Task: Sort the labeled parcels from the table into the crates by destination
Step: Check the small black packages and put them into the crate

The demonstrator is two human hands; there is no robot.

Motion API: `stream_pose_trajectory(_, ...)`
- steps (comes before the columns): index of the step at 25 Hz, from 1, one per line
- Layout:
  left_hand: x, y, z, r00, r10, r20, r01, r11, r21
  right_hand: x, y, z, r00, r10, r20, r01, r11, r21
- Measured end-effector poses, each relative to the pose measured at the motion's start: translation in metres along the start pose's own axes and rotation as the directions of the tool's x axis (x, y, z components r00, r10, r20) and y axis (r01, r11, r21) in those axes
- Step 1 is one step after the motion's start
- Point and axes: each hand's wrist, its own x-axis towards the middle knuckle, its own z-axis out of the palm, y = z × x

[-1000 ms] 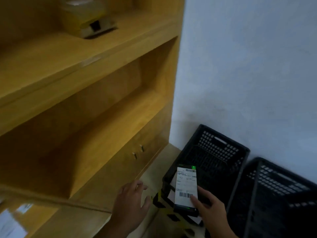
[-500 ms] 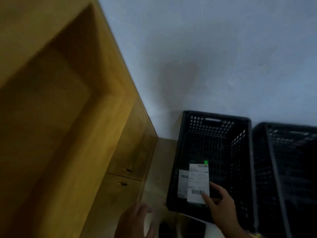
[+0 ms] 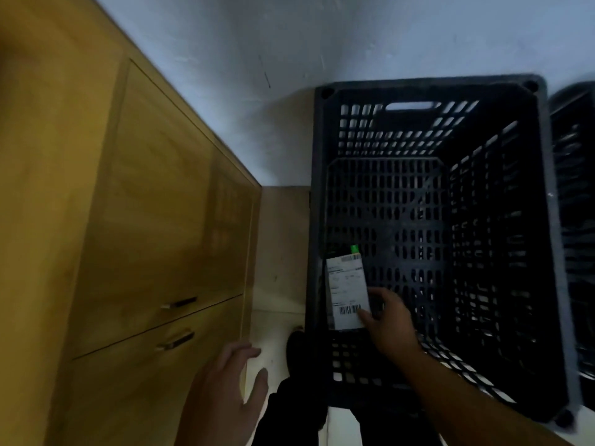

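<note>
Right hand: we saw it (image 3: 386, 320) reaching down inside the black crate (image 3: 418, 83), with the forearm crossing the crate's near rim.
Right grip: it was pinching the parcel (image 3: 346, 284) at its lower right corner, the thumb lying over the label by the barcode and the fingers curled behind.
Parcel: a thin, dark, flat packet stood on end within the crate, close to the left wall and towards the near side. We could not tell whether it touched the crate's bottom.
Label: a white shipping label (image 3: 349, 300) covered most of the facing side, with one barcode at its top edge and another near the bottom. The print was too small for us to read.
Green tab: a small bright green patch (image 3: 354, 249) showed at the parcel's top edge.
Left hand: it (image 3: 225, 391) hovered outside the crate, just beside the wooden cabinet (image 3: 145, 220) and well apart from the parcel.
Left grip: spread, fingers relaxed and holding nothing.
Crate: its walls and bottom were perforated, with a handle slot in the far wall, which stood against the pale wall (image 3: 289, 43).
Second crate: another black crate (image 3: 576, 188) sat just to the right, cut off by the edge of our view.
Cabinet: we saw two drawer fronts, each with a slim handle (image 3: 180, 303).
Floor: a light strip (image 3: 280, 236) ran between the cabinet and the crate.
</note>
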Motion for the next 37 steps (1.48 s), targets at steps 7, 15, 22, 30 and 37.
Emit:
stream_pose_trajectory(7, 0.007, -0.017, 0.0, 0.996, -0.078, 0.039, 0.08, 0.996, -0.035, 0.028, 0.002, 0.036, 0.965, 0.239, 0.107, -0.236, 0.971, -0.037)
stream_pose_trajectory(15, 0.008, -0.015, -0.005, 0.99, -0.14, 0.025, 0.141, 0.989, -0.041, 0.032, -0.007, 0.038, 0.929, 0.336, 0.154, -0.33, 0.942, -0.062)
stream_pose_trajectory(22, -0.01, 0.047, -0.067, 0.999, -0.039, 0.024, 0.039, 0.999, -0.004, -0.037, -0.062, -0.035, 0.988, 0.144, 0.063, -0.137, 0.985, -0.104)
stream_pose_trajectory(30, -0.041, 0.165, -0.157, 0.94, 0.329, -0.093, -0.323, 0.944, 0.069, -0.199, -0.155, -0.163, 0.97, -0.216, -0.114, 0.172, 0.935, -0.31)
stream_pose_trajectory(37, -0.085, 0.259, -0.177, 0.721, 0.691, -0.054, -0.679, 0.719, 0.146, -0.341, -0.181, -0.261, 0.803, -0.44, -0.402, 0.195, 0.831, -0.522)
